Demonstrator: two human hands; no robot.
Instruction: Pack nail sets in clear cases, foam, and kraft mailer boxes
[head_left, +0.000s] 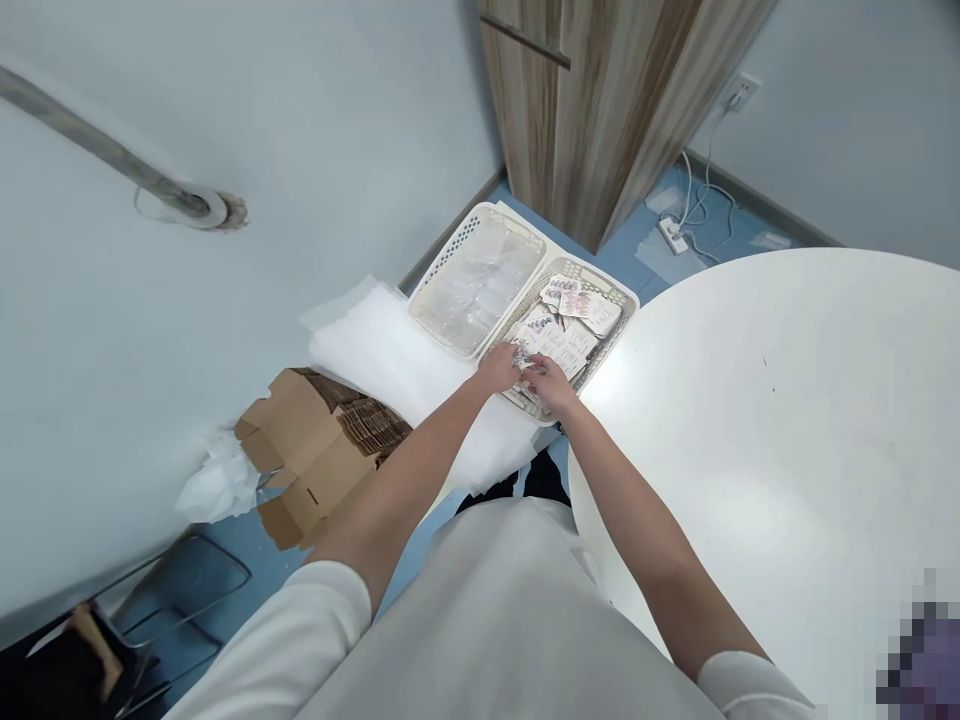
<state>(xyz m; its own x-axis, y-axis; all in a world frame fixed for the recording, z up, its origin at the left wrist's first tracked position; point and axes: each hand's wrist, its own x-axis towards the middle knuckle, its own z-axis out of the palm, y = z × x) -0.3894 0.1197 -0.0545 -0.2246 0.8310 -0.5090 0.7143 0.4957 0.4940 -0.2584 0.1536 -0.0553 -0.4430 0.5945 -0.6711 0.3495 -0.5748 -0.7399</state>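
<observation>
In a blue-floored (409,565) corner beside a round white table (787,400), printed cards (574,345) are heaped in one perforated plastic basket (628,302), and clear plastic bags (491,275) are laid in the pale basket (469,225) adjoining it. Over the near end of the cards, the left hand (498,368) and right hand (549,384) are brought close together with fingers curled inward, though whether a card is gripped by either cannot be told. Much sorting or handling is judged to be left, since many cards lie loose and no finished packet can be made out.
</observation>
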